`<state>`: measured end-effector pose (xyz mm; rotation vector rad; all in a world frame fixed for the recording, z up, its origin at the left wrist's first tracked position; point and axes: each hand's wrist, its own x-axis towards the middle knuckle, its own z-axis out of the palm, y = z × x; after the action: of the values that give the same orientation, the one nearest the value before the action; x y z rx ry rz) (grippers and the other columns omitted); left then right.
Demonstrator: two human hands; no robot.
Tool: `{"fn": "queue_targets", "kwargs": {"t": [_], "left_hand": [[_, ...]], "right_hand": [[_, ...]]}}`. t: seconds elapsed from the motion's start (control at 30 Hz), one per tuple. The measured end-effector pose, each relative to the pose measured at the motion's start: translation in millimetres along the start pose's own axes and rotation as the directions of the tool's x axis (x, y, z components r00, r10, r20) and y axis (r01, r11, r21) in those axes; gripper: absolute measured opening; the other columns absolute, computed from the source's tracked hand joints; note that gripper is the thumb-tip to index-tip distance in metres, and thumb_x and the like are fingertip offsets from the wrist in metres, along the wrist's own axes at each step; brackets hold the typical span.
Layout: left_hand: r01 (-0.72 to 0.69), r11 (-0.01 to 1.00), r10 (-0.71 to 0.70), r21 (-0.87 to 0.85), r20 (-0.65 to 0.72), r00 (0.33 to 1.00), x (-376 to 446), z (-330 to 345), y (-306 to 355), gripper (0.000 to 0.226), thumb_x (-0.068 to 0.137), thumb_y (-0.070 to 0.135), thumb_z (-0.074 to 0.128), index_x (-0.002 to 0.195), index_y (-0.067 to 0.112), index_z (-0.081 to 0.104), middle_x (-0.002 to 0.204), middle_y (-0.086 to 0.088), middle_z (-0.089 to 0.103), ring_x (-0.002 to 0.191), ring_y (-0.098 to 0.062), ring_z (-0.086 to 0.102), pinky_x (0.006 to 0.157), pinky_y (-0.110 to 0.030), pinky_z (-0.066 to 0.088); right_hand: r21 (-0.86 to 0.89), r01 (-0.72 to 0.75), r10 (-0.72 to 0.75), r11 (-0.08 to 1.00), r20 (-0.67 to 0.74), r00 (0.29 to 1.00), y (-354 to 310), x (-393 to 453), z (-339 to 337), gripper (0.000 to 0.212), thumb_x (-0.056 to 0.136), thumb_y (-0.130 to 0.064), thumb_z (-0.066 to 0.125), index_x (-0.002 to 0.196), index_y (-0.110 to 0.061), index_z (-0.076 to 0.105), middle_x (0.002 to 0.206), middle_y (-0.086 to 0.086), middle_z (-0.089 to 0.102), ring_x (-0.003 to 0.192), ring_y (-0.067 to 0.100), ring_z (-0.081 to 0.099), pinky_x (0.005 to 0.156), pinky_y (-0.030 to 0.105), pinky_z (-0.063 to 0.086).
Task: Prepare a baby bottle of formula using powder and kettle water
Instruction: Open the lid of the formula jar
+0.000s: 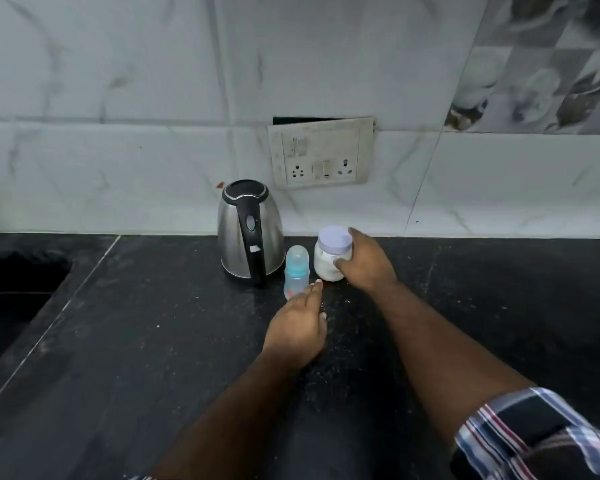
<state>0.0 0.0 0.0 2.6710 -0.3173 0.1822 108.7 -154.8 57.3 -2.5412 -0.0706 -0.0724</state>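
Right hand [364, 263] grips the powder jar [330, 258]; left hand [297, 323] lies open beside the baby bottle [296, 271].

The jar, lid on, stands on the black bench [118, 341] near the wall, thumb and fingers curled round its side. The capped bottle stands between jar and steel kettle [248, 232], just beside both. The left hand's straight fingers reach the bottle's base.

The right hand [364, 263] covers the far right side of the powder jar [329, 259] it grips, so the jar's label cannot be read. Just left of that grip, the baby bottle [296, 271] has its base hidden behind the left hand [297, 327]. The fingertips there may be touching it. The sink [11, 289] is cut off at the left edge.
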Motion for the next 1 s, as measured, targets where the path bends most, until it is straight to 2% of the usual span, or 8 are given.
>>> {"fn": "queue_targets", "kwargs": {"t": [0.17, 0.27, 0.43, 0.67, 0.77, 0.87, 0.93, 1.0], "left_hand": [[0.092, 0.990, -0.089, -0.111, 0.025, 0.996, 9.3, 5.5, -2.6, 0.062, 0.103, 0.027, 0.049, 0.161, 0.017, 0.028, 0.156, -0.008, 0.050, 0.138, -0.026, 0.051, 0.107, -0.041, 0.049], [0.112, 0.985, -0.107, -0.131, 0.041, 0.993, 10.4, 6.8, -4.0, 0.062, 0.103, 0.027, 0.050, 0.161, 0.018, 0.030, 0.154, -0.010, 0.052, 0.136, -0.027, 0.052, 0.107, -0.043, 0.049], [0.143, 0.975, -0.132, -0.170, 0.075, 0.988, 9.2, 10.6, -5.3, 0.062, 0.103, 0.028, 0.051, 0.161, 0.021, 0.029, 0.149, -0.013, 0.056, 0.129, -0.029, 0.058, 0.101, -0.041, 0.050], [0.228, 0.928, -0.193, -0.294, 0.142, 0.971, 7.3, 6.9, 2.9, 0.075, 0.101, 0.027, 0.058, 0.164, 0.021, 0.019, 0.153, -0.012, 0.052, 0.131, -0.028, 0.057, 0.110, -0.042, 0.047], [0.263, 0.867, -0.199, -0.422, 0.189, 0.961, 4.0, 6.5, 8.2, 0.095, 0.093, 0.030, 0.070, 0.165, 0.021, 0.009, 0.166, -0.009, 0.035, 0.148, -0.026, 0.040, 0.117, -0.034, 0.034], [0.292, 0.792, -0.191, -0.536, 0.237, 0.953, -1.8, 10.8, 12.2, 0.118, 0.080, 0.033, 0.084, 0.165, 0.019, 0.003, 0.171, -0.002, 0.021, 0.156, -0.021, 0.025, 0.118, -0.029, 0.024], [0.313, 0.749, -0.186, -0.584, 0.269, 0.945, -7.8, 13.5, 15.6, 0.122, 0.069, 0.039, 0.089, 0.164, 0.020, 0.014, 0.166, -0.003, 0.034, 0.150, -0.023, 0.036, 0.121, -0.040, 0.034], [0.300, 0.704, -0.187, -0.644, 0.240, 0.953, -15.4, 16.6, 19.4, 0.114, 0.059, 0.046, 0.089, 0.156, 0.021, 0.032, 0.151, -0.002, 0.051, 0.137, -0.021, 0.051, 0.113, -0.047, 0.046]], "right_hand": [[-0.101, 0.050, -0.035, 0.994, 0.148, 0.988, -4.3, 45.0, 7.3, 0.092, 0.091, -0.040, 0.073, 0.165, -0.024, 0.020, 0.170, 0.017, 0.018, 0.156, 0.034, 0.017, 0.125, 0.044, 0.022], [-0.153, 0.059, -0.019, 0.986, 0.251, 0.968, -4.1, 55.2, 17.3, 0.088, 0.092, -0.047, 0.071, 0.163, -0.029, 0.023, 0.171, 0.017, 0.010, 0.156, 0.039, 0.017, 0.124, 0.048, 0.024], [-0.091, 0.052, -0.040, 0.994, 0.132, 0.990, 7.5, 44.6, 15.3, 0.064, 0.088, -0.044, 0.075, 0.142, -0.023, 0.049, 0.138, 0.017, 0.045, 0.122, 0.043, 0.056, 0.103, 0.044, 0.047], [-0.153, 0.026, -0.004, 0.988, 0.141, 0.990, 14.2, -9.0, -11.9, 0.064, 0.079, -0.051, 0.078, 0.134, -0.030, 0.054, 0.129, 0.010, 0.050, 0.113, 0.035, 0.060, 0.090, 0.039, 0.048], [-0.152, 0.001, 0.026, 0.988, 0.177, 0.984, 14.8, -41.9, -20.0, 0.064, 0.076, -0.052, 0.080, 0.132, -0.034, 0.054, 0.126, 0.006, 0.050, 0.108, 0.031, 0.061, 0.083, 0.035, 0.044], [-0.105, -0.013, 0.035, 0.994, 0.215, 0.976, 14.5, -77.7, -23.7, 0.071, 0.072, -0.052, 0.083, 0.134, -0.038, 0.052, 0.127, 0.003, 0.052, 0.109, 0.026, 0.059, 0.088, 0.038, 0.048], [-0.078, -0.008, 0.028, 0.997, 0.254, 0.967, 13.7, -93.6, -24.5, 0.083, 0.071, -0.051, 0.084, 0.143, -0.037, 0.047, 0.135, 0.005, 0.053, 0.118, 0.024, 0.056, 0.098, 0.042, 0.048], [-0.107, 0.009, 0.023, 0.994, 0.296, 0.955, 9.5, -100.3, -24.9, 0.093, 0.074, -0.053, 0.082, 0.154, -0.031, 0.040, 0.145, 0.008, 0.051, 0.129, 0.027, 0.052, 0.107, 0.045, 0.044]]}}
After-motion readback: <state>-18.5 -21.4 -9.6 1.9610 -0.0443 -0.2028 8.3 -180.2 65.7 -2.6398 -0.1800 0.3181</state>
